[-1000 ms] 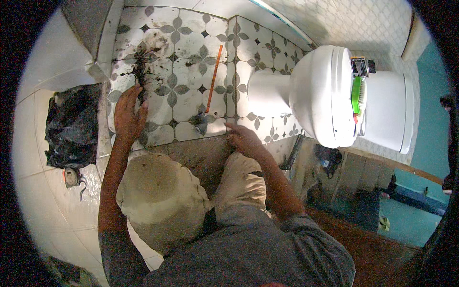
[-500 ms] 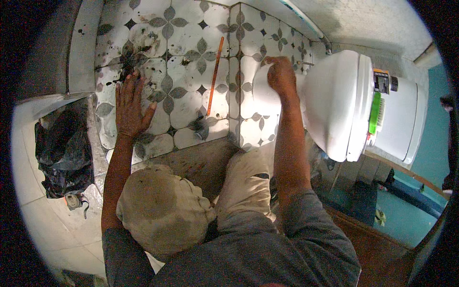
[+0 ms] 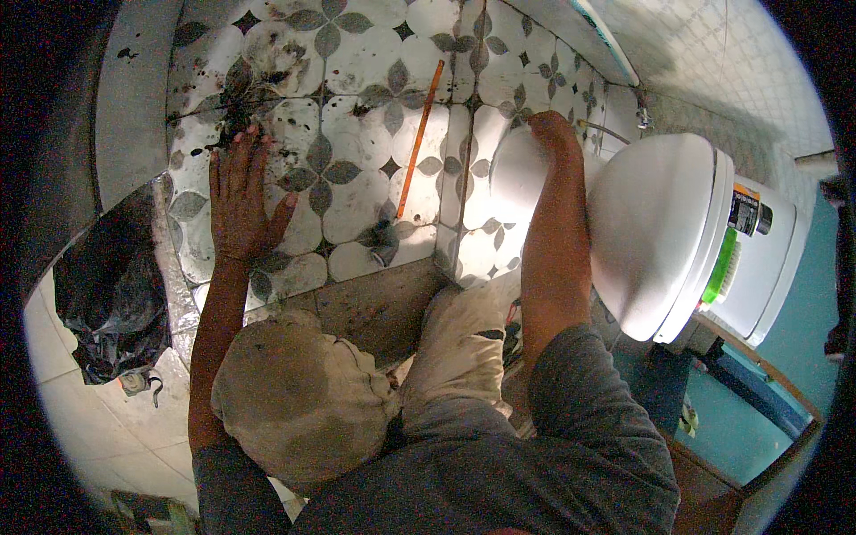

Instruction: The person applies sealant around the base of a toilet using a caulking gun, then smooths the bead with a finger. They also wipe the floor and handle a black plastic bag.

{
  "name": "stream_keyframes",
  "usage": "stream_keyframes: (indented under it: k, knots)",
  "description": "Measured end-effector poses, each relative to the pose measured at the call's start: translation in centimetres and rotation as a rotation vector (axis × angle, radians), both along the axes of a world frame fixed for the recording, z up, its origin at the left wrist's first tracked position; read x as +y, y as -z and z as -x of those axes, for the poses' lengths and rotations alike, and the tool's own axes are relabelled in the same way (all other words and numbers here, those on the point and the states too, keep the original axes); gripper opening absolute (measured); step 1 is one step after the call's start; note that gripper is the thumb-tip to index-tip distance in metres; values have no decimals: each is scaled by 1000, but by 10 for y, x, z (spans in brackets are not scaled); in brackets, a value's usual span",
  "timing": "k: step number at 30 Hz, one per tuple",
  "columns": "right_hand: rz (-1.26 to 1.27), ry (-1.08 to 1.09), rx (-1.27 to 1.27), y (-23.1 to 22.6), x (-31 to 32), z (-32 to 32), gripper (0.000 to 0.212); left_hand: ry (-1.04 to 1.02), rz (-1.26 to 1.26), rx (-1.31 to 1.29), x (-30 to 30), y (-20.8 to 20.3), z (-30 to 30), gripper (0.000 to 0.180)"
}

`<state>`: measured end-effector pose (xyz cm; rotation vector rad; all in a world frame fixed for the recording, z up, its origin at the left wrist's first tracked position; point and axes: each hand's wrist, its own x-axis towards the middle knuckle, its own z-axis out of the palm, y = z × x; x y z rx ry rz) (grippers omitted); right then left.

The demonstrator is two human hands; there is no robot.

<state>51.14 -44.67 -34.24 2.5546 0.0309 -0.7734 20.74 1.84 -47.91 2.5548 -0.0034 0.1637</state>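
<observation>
Left hand [image 3: 239, 201] flat, spread on patterned tile floor [image 3: 357, 169]; right hand [image 3: 551, 134] on toilet bowl [image 3: 517, 174].

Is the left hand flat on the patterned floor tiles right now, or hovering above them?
Touching. The head view shows the left hand spread palm-down on the patterned floor tiles, fingers splayed flat with no gap or shadow beneath them.

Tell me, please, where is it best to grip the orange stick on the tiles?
Probably at the orange stick's middle, pinched across its thin width from above. It lies flat and nearly upright in the picture on the patterned tiles, apart from both hands, with bare tile either side.
</observation>
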Motion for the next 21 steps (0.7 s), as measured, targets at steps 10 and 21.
stream_keyframes:
  k: [10, 21]
  knots:
    - [54, -325, -17, 4, 8, 14, 36, -4, 6, 15, 0, -5, -1, 92]
    - [124, -314, 69, -3, 24, 20, 36, -42, -18, -45, -2, 3, 0, 88]
